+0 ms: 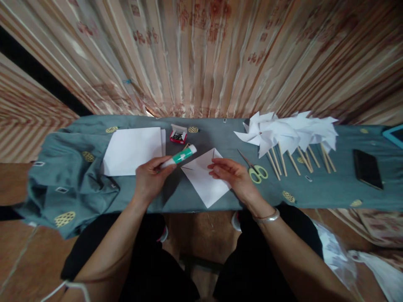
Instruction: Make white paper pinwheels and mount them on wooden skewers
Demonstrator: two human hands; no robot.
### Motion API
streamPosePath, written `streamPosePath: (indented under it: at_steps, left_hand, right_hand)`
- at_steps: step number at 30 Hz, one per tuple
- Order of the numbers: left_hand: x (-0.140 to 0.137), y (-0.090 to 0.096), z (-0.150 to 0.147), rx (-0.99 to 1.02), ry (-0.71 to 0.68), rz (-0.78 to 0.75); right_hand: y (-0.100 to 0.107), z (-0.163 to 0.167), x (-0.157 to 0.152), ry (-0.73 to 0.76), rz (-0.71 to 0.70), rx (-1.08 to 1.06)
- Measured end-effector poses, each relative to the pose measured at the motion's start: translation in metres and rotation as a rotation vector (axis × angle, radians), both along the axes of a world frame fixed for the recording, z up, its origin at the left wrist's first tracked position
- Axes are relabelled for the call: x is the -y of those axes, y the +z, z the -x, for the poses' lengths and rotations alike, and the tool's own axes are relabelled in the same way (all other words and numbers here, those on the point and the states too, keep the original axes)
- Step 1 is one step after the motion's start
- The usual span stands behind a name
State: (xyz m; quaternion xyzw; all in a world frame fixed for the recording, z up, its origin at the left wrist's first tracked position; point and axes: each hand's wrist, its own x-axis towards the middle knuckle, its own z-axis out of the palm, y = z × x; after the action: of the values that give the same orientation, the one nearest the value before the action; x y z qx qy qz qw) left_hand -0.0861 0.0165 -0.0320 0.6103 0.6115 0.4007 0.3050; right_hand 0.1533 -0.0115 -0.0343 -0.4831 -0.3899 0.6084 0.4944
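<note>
My left hand [150, 179] is closed around a glue stick [181, 157] with a green and white label. The stick slants up to the right, its white end over the upper edge of a square paper sheet [208, 191]. Cuts run inward from the sheet's corners, and it lies on the cloth-covered table. Above its right part is my right hand [231, 175], fingers loosely bent and apart, with nothing visible in them. Whether the fingertips touch the paper I cannot tell. Scissors [258, 173] with light green handles lie just right of this hand.
White paper sheets [135, 151] are stacked at left. A small open red box [178, 135] of dark metal pieces stands behind the glue stick. Several paper pinwheels [289, 132] on wooden sticks lie at right, near a dark phone [367, 168]. A curtain [201, 63] hangs behind the table.
</note>
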Motion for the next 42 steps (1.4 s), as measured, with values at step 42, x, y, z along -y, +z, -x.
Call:
streamPosePath:
  at_steps: [42]
  left_hand:
    - [0.034, -0.027, -0.031, -0.408, -0.757, -0.539]
  right_hand:
    - [-0.014, -0.033, 0.056, 0.333, -0.666, 1.138]
